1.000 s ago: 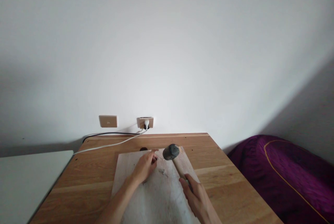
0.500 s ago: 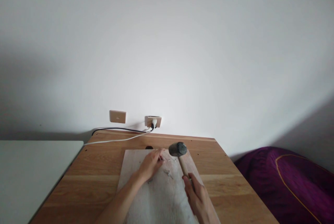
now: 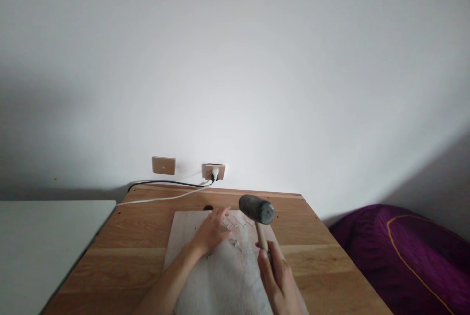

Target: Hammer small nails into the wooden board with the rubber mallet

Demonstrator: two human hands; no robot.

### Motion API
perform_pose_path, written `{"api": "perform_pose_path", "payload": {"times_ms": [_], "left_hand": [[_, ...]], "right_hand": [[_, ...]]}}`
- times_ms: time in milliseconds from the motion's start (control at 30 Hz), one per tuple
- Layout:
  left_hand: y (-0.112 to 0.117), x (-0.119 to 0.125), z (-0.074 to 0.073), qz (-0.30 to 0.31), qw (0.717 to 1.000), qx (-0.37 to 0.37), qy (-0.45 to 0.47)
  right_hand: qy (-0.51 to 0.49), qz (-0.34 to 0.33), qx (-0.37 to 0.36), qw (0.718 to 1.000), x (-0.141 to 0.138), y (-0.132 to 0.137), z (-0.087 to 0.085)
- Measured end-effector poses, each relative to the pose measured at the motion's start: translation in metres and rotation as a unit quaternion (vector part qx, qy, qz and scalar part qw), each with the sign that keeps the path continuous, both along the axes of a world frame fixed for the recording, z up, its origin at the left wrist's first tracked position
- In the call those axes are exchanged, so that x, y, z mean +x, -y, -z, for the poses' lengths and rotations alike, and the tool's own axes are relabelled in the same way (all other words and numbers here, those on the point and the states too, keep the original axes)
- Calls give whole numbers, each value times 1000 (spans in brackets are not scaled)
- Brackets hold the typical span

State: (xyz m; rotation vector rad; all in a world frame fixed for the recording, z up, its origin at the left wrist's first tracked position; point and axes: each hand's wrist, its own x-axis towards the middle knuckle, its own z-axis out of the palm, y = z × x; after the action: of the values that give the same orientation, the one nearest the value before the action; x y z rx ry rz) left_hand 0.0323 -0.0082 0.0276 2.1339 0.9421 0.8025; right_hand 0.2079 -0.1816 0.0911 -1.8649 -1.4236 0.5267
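My right hand [image 3: 278,276] is clamped round the handle of a mallet [image 3: 257,209], its dark head held above the far right part of a pale board [image 3: 220,288] on the wooden table [image 3: 319,251]. My left hand [image 3: 211,232], thumb and forefinger apart, is beside upright nails [image 3: 236,226]; a small heap of metal pieces [image 3: 234,243] lies nearer me.

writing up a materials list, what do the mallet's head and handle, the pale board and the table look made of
Mallet head: probably rubber, dull dark grey, scuffed face.
Handle: likely wood, pale tan and matt.
Board: perhaps plywood, whitish and patchy.
Table: apparently wood, brown grain in joined strips.
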Motion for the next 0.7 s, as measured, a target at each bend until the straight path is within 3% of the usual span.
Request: {"api": "perform_pose_path", "payload": {"times_ms": [133,267,600,700], "left_hand": [[0,-1,5,0,1000,11,27],[0,-2,7,-6,999,13,29],[-2,1,0,-7,1000,-15,18],[-3,0,-2,12,1000,-13,11]], "right_hand": [[1,-52,-75,996,-6,-11,20],[-19,-17,-68,997,-3,-12,30],[-45,-32,-69,996,0,-3,13],[-40,-7,-26,999,-4,-1,3]]}}
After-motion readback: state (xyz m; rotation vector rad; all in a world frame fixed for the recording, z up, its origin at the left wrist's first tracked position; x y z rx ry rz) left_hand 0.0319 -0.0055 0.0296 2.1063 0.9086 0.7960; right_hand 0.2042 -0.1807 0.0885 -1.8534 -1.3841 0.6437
